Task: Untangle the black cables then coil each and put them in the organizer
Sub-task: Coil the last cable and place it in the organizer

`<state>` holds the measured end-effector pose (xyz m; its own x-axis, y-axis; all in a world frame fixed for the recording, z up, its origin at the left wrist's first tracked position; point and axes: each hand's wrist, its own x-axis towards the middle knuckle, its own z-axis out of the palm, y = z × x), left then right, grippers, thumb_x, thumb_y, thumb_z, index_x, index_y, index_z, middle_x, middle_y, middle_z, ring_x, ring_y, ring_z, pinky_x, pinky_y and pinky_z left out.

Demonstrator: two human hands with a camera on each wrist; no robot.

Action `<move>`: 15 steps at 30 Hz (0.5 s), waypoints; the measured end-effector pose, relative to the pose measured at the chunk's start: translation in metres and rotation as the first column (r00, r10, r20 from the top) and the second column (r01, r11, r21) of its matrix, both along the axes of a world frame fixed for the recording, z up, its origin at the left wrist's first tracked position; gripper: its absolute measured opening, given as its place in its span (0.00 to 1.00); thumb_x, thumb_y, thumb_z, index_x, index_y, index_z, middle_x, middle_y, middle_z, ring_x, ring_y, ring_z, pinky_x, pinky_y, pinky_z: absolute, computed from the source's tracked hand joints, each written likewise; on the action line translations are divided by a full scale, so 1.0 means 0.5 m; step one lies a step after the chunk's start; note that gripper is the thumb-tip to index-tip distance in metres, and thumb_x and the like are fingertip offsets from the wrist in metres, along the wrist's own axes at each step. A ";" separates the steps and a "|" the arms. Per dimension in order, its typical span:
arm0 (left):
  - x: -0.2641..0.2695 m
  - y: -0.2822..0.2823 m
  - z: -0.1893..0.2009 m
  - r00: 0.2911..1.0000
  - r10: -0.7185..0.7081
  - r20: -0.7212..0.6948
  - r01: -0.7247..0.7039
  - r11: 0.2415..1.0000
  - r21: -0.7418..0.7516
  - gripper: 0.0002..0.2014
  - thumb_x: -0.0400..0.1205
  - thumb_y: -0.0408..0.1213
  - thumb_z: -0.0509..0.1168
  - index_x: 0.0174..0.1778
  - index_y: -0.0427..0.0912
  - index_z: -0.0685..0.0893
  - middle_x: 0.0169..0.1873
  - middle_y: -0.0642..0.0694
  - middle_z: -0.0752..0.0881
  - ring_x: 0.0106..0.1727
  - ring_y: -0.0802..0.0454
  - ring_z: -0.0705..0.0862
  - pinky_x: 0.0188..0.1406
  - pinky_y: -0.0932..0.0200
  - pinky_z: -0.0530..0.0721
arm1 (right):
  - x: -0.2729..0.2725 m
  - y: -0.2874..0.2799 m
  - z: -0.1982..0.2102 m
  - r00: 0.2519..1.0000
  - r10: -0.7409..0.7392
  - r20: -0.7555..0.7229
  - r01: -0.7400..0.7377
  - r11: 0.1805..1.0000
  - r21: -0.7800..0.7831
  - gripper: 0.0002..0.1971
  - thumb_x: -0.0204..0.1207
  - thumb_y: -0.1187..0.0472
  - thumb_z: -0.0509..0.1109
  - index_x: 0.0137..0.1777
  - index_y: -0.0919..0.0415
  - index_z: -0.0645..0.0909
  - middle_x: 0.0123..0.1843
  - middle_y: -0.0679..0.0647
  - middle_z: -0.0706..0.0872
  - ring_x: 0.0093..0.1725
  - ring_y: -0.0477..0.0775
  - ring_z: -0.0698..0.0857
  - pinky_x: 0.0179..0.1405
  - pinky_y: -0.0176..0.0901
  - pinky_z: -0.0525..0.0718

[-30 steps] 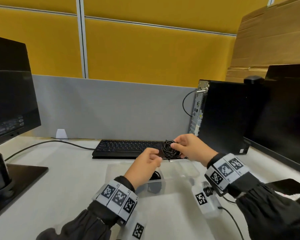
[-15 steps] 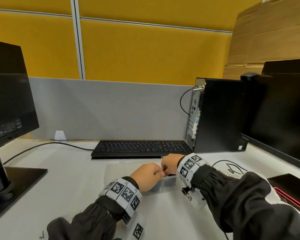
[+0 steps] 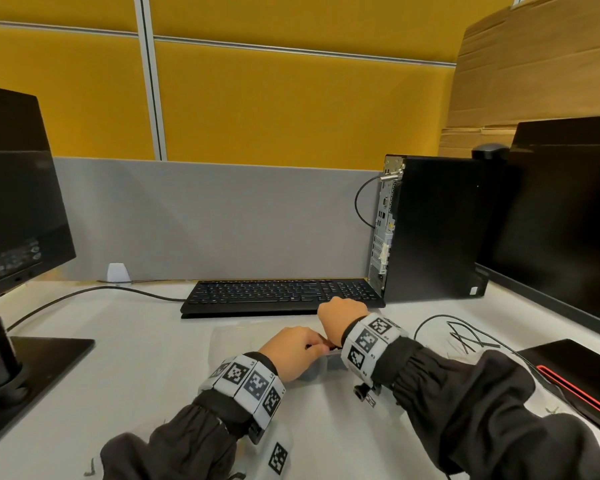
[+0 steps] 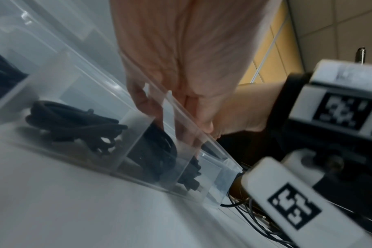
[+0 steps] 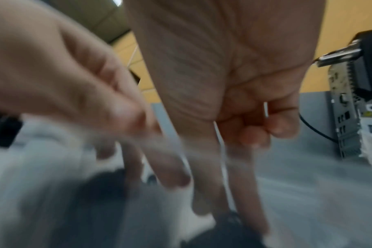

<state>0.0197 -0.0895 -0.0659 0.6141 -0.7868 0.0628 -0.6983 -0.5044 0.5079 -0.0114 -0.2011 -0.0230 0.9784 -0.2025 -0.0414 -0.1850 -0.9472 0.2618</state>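
The right hand (image 3: 342, 318) reaches down into the clear organizer (image 4: 138, 120), its grip long-fingered and pressing on a coiled black cable (image 4: 159, 151) in the near compartment; whether the fingers (image 5: 244, 193) actually clasp the coil I cannot tell, the wrist pictures being blurred. The left hand (image 3: 291, 351) has its fingers curled at the organizer's rim, at about nine o'clock from the right hand, seemingly steadying it, though the exact grip is unclear.

Another coiled cable (image 4: 74, 124) already lies in the next compartment, and something dark shows in a further one. On the worktop (image 3: 136, 358), at three o'clock from the hands, a thin black cable (image 3: 461, 336) lies loose and uncoiled. I judge the task well along: at least two coils stowed, that loose cable probably left.
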 end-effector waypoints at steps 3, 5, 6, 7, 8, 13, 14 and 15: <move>0.002 -0.003 -0.003 1.000 0.012 0.007 -0.012 1.000 -0.011 0.16 0.86 0.42 0.56 0.60 0.41 0.85 0.60 0.45 0.85 0.59 0.48 0.81 0.62 0.55 0.77 | 0.000 -0.008 0.013 0.999 0.012 -0.053 -0.010 0.999 0.030 0.14 0.77 0.63 0.69 0.61 0.65 0.78 0.58 0.60 0.83 0.57 0.62 0.84 0.48 0.50 0.81; 0.002 -0.004 -0.004 1.000 0.024 0.006 -0.024 1.000 -0.010 0.15 0.86 0.42 0.56 0.61 0.42 0.85 0.61 0.45 0.85 0.60 0.48 0.81 0.63 0.56 0.76 | -0.001 -0.015 0.018 0.994 0.037 -0.102 -0.033 0.999 0.042 0.13 0.75 0.62 0.71 0.57 0.65 0.80 0.50 0.59 0.85 0.52 0.61 0.85 0.44 0.48 0.82; 0.002 -0.004 -0.004 1.000 0.026 0.008 -0.026 1.000 -0.005 0.15 0.86 0.42 0.56 0.61 0.43 0.85 0.61 0.45 0.84 0.61 0.48 0.81 0.64 0.55 0.76 | 0.001 -0.019 0.019 0.989 0.055 -0.137 -0.048 0.998 0.051 0.11 0.74 0.62 0.72 0.54 0.65 0.81 0.43 0.57 0.84 0.48 0.60 0.85 0.43 0.48 0.82; 0.002 -0.004 -0.005 1.000 0.027 0.009 -0.027 1.000 -0.004 0.15 0.86 0.42 0.57 0.61 0.43 0.85 0.61 0.45 0.85 0.61 0.48 0.80 0.64 0.55 0.76 | 0.003 -0.022 0.019 0.981 0.072 -0.180 -0.063 0.997 0.054 0.08 0.74 0.61 0.73 0.50 0.64 0.82 0.36 0.55 0.82 0.44 0.59 0.84 0.43 0.47 0.83; 0.003 -0.004 -0.005 1.000 0.026 0.007 -0.026 1.000 -0.006 0.15 0.86 0.42 0.57 0.60 0.43 0.85 0.61 0.45 0.85 0.60 0.48 0.81 0.64 0.55 0.76 | 0.005 -0.022 0.018 0.972 0.085 -0.220 -0.075 0.996 0.052 0.08 0.74 0.60 0.72 0.48 0.65 0.83 0.33 0.54 0.79 0.42 0.57 0.82 0.43 0.46 0.82; 0.003 -0.003 -0.003 1.000 0.029 -0.005 -0.029 1.000 -0.005 0.14 0.86 0.41 0.56 0.59 0.43 0.85 0.60 0.45 0.85 0.59 0.48 0.81 0.59 0.57 0.76 | -0.003 -0.015 0.016 0.966 0.097 -0.241 -0.089 0.995 0.047 0.13 0.80 0.62 0.64 0.58 0.68 0.83 0.46 0.58 0.84 0.46 0.59 0.82 0.49 0.47 0.81; 0.001 -0.002 -0.002 1.000 0.026 -0.010 -0.026 1.000 -0.005 0.14 0.86 0.42 0.57 0.59 0.43 0.86 0.60 0.44 0.85 0.59 0.48 0.81 0.59 0.57 0.76 | -0.008 -0.022 0.020 0.971 0.100 -0.219 -0.076 0.991 0.113 0.13 0.80 0.60 0.63 0.59 0.66 0.83 0.49 0.59 0.86 0.48 0.58 0.84 0.49 0.46 0.82; 0.000 0.000 -0.001 1.000 0.023 -0.014 -0.023 1.000 -0.008 0.14 0.86 0.42 0.57 0.59 0.43 0.86 0.60 0.44 0.85 0.60 0.48 0.81 0.60 0.57 0.75 | -0.016 -0.037 0.023 0.980 0.096 -0.173 -0.052 0.969 0.242 0.12 0.81 0.59 0.63 0.58 0.63 0.83 0.51 0.58 0.88 0.46 0.55 0.85 0.47 0.43 0.82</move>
